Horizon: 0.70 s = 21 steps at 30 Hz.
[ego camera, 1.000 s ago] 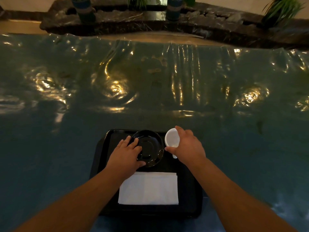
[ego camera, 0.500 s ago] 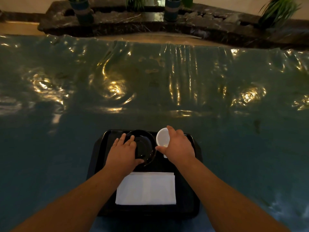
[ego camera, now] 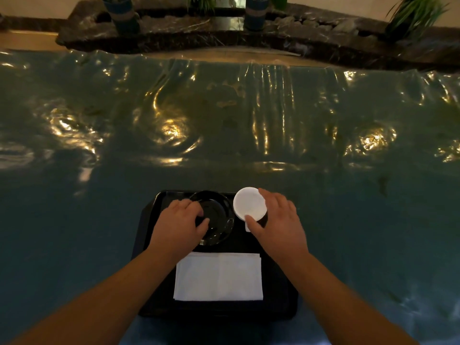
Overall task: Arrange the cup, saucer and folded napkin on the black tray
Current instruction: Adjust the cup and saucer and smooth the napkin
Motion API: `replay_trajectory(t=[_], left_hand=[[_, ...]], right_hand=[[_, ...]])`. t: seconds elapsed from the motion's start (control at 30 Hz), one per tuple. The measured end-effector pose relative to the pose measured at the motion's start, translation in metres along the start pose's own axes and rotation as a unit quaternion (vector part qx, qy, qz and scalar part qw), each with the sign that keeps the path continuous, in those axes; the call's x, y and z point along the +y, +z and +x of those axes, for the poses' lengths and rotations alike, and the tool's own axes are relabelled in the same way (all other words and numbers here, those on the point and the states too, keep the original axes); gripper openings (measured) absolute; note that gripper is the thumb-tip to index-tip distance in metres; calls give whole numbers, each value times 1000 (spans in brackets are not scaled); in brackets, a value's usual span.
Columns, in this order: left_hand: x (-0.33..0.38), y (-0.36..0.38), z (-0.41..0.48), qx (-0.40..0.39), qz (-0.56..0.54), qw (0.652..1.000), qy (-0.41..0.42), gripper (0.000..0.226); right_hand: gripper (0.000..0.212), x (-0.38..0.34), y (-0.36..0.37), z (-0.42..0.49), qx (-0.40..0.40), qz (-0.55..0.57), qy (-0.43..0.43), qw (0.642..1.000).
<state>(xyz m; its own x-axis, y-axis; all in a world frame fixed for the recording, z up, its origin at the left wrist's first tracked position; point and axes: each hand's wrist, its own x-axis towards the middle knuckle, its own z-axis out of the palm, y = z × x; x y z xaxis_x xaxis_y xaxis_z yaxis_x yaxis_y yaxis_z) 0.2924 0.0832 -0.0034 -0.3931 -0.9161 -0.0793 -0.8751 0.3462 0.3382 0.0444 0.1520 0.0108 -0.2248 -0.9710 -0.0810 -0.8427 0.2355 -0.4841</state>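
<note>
A black tray (ego camera: 281,300) lies near the table's front edge. On its far left part sits a black saucer (ego camera: 217,215); my left hand (ego camera: 179,225) rests on the saucer's left side, gripping its rim. Just right of the saucer, my right hand (ego camera: 278,225) holds a cup (ego camera: 249,204) that is white inside and dark outside, its mouth tilted toward me. A white folded napkin (ego camera: 219,277) lies flat on the tray's near half, between my forearms.
The table is covered with a wrinkled, shiny teal cloth (ego camera: 224,125). Beyond its far edge runs a dark stone planter ledge (ego camera: 273,33) with potted plants (ego camera: 122,13).
The cup in my right hand has turned so its white inside faces me more fully. My left hand has stayed on the saucer.
</note>
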Motion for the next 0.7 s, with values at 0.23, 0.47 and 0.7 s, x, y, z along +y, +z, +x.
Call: replay_trajectory(t=[0.23,0.47,0.7], left_hand=[[-19,11,-66,-51,-28,998,6,22],[-35,48,-112,-80,38,976,197,26],[-37,54,-121,-105,63,978,166,36]], right_hand=[[19,35,17,-64,-90,-6,3,996],[48,39,46,-104,-130,-96,-220,962],[48,36,60,-110,-193,-145,-227,943]])
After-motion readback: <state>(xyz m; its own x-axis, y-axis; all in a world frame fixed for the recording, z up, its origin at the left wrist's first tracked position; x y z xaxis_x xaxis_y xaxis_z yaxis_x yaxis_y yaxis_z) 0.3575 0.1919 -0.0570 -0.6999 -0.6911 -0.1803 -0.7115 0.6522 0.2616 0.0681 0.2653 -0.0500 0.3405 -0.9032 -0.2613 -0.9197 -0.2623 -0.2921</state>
